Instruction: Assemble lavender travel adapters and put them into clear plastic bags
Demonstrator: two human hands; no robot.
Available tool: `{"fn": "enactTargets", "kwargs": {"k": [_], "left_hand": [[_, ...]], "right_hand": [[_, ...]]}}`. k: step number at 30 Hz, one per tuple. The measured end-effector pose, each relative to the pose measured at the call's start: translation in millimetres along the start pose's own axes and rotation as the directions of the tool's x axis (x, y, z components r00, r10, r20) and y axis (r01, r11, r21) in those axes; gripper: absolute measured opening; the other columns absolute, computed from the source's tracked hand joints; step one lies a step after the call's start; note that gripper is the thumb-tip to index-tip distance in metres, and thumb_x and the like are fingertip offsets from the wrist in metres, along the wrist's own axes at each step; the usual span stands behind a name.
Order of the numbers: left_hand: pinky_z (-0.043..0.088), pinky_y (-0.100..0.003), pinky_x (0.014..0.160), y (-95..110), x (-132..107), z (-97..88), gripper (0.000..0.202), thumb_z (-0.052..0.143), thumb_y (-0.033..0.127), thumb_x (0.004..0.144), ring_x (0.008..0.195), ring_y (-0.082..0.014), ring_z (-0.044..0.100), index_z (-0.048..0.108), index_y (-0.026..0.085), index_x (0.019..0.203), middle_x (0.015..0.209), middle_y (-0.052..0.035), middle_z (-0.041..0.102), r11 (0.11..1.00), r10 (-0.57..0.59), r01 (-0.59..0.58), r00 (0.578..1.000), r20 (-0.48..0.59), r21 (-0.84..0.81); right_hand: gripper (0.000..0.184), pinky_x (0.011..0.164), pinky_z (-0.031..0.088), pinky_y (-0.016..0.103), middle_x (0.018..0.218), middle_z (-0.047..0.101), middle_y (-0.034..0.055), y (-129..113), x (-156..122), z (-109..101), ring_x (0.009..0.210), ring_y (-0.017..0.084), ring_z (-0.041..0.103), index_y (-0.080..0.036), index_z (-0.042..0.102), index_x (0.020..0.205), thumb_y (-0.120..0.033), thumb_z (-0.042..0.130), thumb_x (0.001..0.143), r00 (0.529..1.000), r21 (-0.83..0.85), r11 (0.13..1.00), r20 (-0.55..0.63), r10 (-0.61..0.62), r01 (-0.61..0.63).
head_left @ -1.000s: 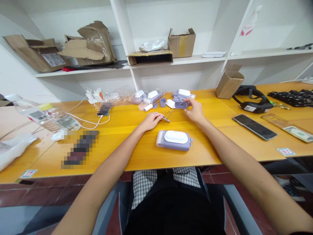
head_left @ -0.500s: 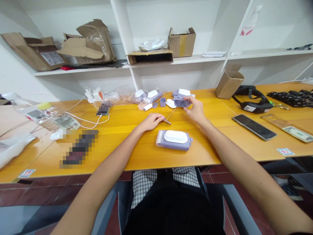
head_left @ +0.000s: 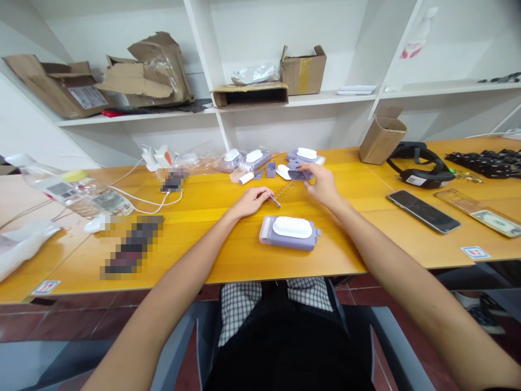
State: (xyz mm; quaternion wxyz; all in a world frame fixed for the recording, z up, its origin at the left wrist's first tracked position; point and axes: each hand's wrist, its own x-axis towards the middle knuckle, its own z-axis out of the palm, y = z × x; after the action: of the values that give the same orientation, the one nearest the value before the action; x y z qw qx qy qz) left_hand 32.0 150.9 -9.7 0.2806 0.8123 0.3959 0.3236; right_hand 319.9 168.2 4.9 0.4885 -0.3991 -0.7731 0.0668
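Observation:
My left hand (head_left: 255,201) pinches a small flat purple plate (head_left: 275,202) just above the table. A thin metal coil spring (head_left: 285,188) stretches from beside that plate toward a hollow purple plastic part (head_left: 299,175). Fingers of my right hand (head_left: 322,182) are closed on the hollow part from its right side. Nearer to me lies a purple device with a white ribbed oval pad (head_left: 292,227), touched by neither hand. Whether the spring is fixed at either end cannot be made out.
Behind my hands lie a white oval cover (head_left: 284,172), a small purple cup (head_left: 271,170), a white roller (head_left: 246,178) and more purple devices (head_left: 254,157). A phone (head_left: 423,211) and a black headset (head_left: 421,167) are at right. A plastic bottle (head_left: 73,187) lies at left.
My right hand has shifted slightly left with the hollow purple part, which has turned a little. The flat plate in my left hand has moved slightly left and tilted more steeply.

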Motion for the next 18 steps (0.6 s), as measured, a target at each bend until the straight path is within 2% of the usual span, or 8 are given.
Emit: {"fn": "enactTargets", "kwargs": {"k": [5,12,15,18], "left_hand": [[0.054,-0.035,0.094,-4.9,3.2,-1.1,0.052,0.055,0.064,0.099,0.096,-0.023,0.068,0.073,0.016,0.104,0.102,-0.0094,0.076,0.99,-0.04,0.025,0.993,-0.11,-0.136],[0.054,-0.032,0.089,-7.3,4.0,1.8,0.051,0.061,0.066,0.096,0.092,-0.0207,0.066,0.071,0.016,0.102,0.099,-0.0076,0.073,0.972,-0.082,0.048,0.987,-0.139,-0.23],[0.055,-0.029,0.082,-8.2,6.4,3.8,0.045,0.065,0.06,0.096,0.087,-0.0178,0.068,0.07,0.016,0.104,0.096,-0.0062,0.071,0.924,-0.183,0.115,0.97,-0.157,-0.365],[0.058,-0.029,0.078,-5.8,8.5,6.2,0.037,0.068,0.052,0.097,0.081,-0.0145,0.067,0.067,0.018,0.112,0.094,-0.0033,0.067,0.821,-0.287,0.149,0.942,-0.172,-0.551]], "right_hand": [[0.047,0.11,0.051,0.053,0.128,0.076,0.0074,-4.7,-0.8,0.0,0.126,0.032,0.068,-0.026,0.071,0.108,-0.008,0.058,0.067,0.999,0.015,0.999,0.023,-0.033,0.032],[0.044,0.104,0.052,0.05,0.124,0.074,0.0087,-8.6,-2.5,3.3,0.122,0.032,0.066,-0.026,0.068,0.107,-0.008,0.058,0.068,0.996,0.037,0.996,0.042,-0.077,0.075],[0.041,0.095,0.055,0.049,0.119,0.07,0.0102,-9.8,-2.9,3.2,0.114,0.033,0.065,-0.024,0.067,0.104,-0.01,0.062,0.067,0.999,0.068,0.997,0.014,-0.038,0.037],[0.035,0.085,0.057,0.045,0.119,0.064,0.0106,-11.0,-4.3,5.9,0.11,0.032,0.063,-0.024,0.067,0.101,-0.014,0.069,0.067,0.999,0.123,0.991,-0.003,0.045,-0.044]]}}
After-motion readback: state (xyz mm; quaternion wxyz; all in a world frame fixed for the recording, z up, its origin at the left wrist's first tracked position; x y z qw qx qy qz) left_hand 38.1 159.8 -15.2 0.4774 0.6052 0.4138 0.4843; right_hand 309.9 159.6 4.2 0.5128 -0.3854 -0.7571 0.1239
